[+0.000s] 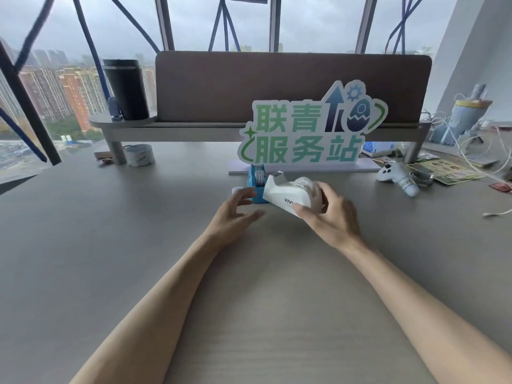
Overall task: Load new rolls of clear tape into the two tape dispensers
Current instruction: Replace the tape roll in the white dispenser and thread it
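White tape dispenser [288, 194] tilted in gripping right hand [332, 217]; left hand [235, 209] open, empty, beside blue dispenser [256, 184].

The small dispenser [256, 184] stands on the surface [138, 231] before the sign [304, 134], the larger dispenser [288, 194] just right.

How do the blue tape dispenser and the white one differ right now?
The white dispenser is longer and lower than the boxy, narrow blue dispenser. The white one is gripped by the right hand and tilted, while the blue one stands upright on the desk, with the open left hand just in front of it. Both sit before the sign.
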A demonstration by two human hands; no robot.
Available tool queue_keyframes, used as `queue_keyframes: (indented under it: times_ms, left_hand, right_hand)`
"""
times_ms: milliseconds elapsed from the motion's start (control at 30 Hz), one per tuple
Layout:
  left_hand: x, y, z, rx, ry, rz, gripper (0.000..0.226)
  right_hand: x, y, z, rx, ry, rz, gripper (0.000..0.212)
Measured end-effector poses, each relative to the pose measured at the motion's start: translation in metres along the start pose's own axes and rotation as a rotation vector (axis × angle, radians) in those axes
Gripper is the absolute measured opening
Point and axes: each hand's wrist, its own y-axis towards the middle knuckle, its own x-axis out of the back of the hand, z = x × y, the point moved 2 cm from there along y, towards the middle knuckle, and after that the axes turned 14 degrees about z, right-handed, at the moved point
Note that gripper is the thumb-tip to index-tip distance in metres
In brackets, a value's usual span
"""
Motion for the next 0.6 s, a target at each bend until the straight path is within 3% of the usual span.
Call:
queue_keyframes:
  times_ms: [133, 233, 367, 467, 600]
  left_hand:
    - [-0.006, -0.008, -0.004, -0.053, -0.094, 0.069, 0.069]
    - [-0.008, -0.016, -0.002, -0.027, -0.123, 0.065, 0.063]
    - [-0.014, -0.016, -0.003, -0.031, 0.090, 0.079, 0.072]
    - [-0.016, -0.014, -0.007, 0.053, 0.244, 0.067, 0.065]
    - [-0.016, -0.015, -0.008, 0.077, 0.287, 0.078, 0.065]
  right_hand:
    - [-0.001, -0.014, 0.003, 0.090, 0.108, 0.196, 0.056]
    - [-0.003, -0.015, 0.001, 0.147, 0.154, 0.314, 0.053]
    - [-0.001, -0.014, -0.002, 0.131, 0.159, 0.365, 0.051]
    - [-0.001, -0.011, -0.007, 0.097, 0.113, 0.378, 0.050]
    - [-0.001, -0.009, -0.013, 0.092, 0.082, 0.409, 0.055]
